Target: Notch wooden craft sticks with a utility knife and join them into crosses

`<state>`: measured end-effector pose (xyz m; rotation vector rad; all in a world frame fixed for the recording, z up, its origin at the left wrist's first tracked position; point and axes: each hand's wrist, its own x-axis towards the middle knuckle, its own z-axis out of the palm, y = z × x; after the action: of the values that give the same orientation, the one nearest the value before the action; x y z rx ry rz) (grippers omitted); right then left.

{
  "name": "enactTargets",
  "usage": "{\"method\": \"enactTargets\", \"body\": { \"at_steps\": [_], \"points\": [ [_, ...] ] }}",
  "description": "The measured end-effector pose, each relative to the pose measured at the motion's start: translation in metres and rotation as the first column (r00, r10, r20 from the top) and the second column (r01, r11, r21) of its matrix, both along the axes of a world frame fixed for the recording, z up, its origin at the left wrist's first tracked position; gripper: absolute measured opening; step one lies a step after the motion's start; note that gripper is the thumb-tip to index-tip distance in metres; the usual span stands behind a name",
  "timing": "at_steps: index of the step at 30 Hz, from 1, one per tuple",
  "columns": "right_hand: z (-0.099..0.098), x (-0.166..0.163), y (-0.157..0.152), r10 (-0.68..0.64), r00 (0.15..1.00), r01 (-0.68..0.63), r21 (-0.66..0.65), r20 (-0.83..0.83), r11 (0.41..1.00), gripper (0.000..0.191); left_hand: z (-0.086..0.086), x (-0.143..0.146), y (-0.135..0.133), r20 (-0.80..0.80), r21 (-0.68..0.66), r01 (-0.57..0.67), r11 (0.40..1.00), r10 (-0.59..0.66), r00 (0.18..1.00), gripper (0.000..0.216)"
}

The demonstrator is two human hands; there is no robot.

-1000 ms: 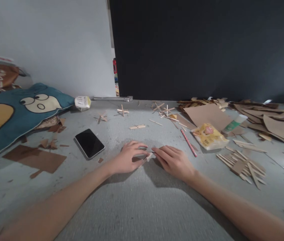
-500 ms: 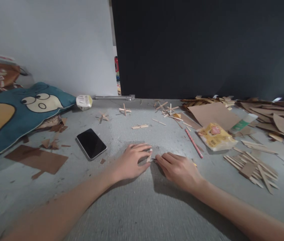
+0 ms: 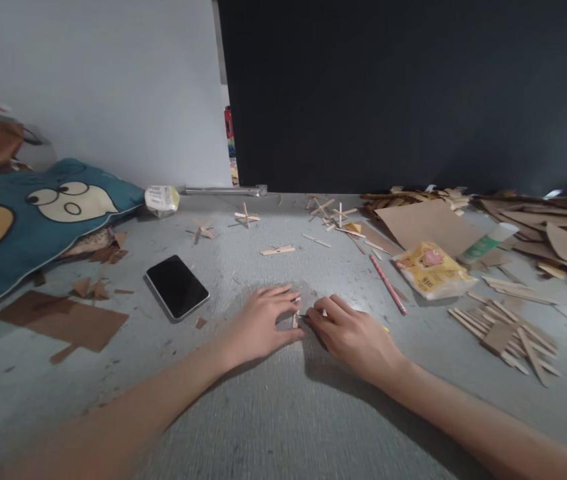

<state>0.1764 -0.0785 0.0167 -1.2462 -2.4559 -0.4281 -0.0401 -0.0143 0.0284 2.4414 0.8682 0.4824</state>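
Observation:
At the middle of the table, my left hand [image 3: 262,321] is closed on a short, pale wooden craft stick [image 3: 295,320], its thumb and fingers at the two ends. Facing it, my right hand [image 3: 351,331] pinches a slim tool whose dark, narrow tip meets the stick's right side. A bit of yellow shows behind that hand, perhaps the tool's other end; most of the tool is hidden by my fingers, so its kind is unclear. Beyond my hands lie more craft sticks [image 3: 277,251], and several crossed-stick pieces [image 3: 247,217] stand farther back.
On the left are a smartphone [image 3: 177,287], brown cardboard [image 3: 71,320] and a blue cushion [image 3: 78,200]. To the right lie a red pencil [image 3: 387,285], a yellow packet [image 3: 433,270], a glue stick [image 3: 488,243], a bundle of craft sticks [image 3: 506,337] and cardboard sheets [image 3: 428,223]. A dark panel [image 3: 413,93] rises behind.
My right hand's knuckles have risen slightly, and its fingers have shifted a little around the tool. My left hand stays at the stick. The view has moved slightly.

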Motion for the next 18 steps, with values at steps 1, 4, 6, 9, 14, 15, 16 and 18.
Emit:
{"method": "enactTargets", "body": {
  "at_steps": [1, 4, 6, 9, 14, 15, 16, 18],
  "points": [
    [-0.0002, 0.0000, 0.0000, -0.001, 1.000, 0.001, -0.007, -0.001, 1.000, 0.013, 0.0004, 0.0002, -0.0002, -0.002, -0.001, -0.003, 1.000, 0.003, 1.000, 0.039],
    [-0.0001, 0.0001, -0.0001, 0.007, 1.000, -0.007, -0.019, 0.004, 1.000, 0.011, 0.0032, 0.0009, -0.0014, -0.013, -0.006, -0.016, 1.000, 0.016, 1.000, 0.036],
    [0.0002, 0.0001, -0.0002, 0.005, 1.000, -0.005, -0.014, 0.004, 1.000, 0.011, 0.0052, 0.0011, -0.0022, -0.014, -0.012, -0.019, 1.000, 0.019, 1.000, 0.034],
    [0.0007, -0.0001, -0.0003, -0.001, 1.000, 0.001, -0.002, -0.002, 1.000, 0.012, 0.0063, 0.0009, -0.0026, -0.017, -0.013, -0.017, 1.000, 0.016, 1.000, 0.033],
    [0.0005, -0.0002, -0.0003, 0.011, 1.000, -0.011, 0.006, -0.007, 1.000, 0.013, 0.0036, 0.0007, -0.0019, -0.006, -0.002, -0.016, 1.000, 0.016, 1.000, 0.036],
    [0.0003, -0.0002, -0.0002, 0.011, 1.000, -0.011, 0.007, -0.009, 1.000, 0.013, 0.0033, 0.0007, -0.0019, -0.003, -0.004, -0.017, 1.000, 0.017, 1.000, 0.036],
    [0.0001, -0.0001, -0.0002, 0.012, 1.000, -0.012, 0.008, -0.011, 1.000, 0.013, 0.0032, 0.0008, -0.0019, -0.001, -0.005, -0.019, 1.000, 0.019, 1.000, 0.036],
    [-0.0003, -0.0002, -0.0002, 0.013, 1.000, -0.013, 0.012, -0.014, 1.000, 0.014, 0.0040, 0.0011, -0.0023, -0.002, -0.008, -0.020, 1.000, 0.020, 1.000, 0.035]
  ]
}}
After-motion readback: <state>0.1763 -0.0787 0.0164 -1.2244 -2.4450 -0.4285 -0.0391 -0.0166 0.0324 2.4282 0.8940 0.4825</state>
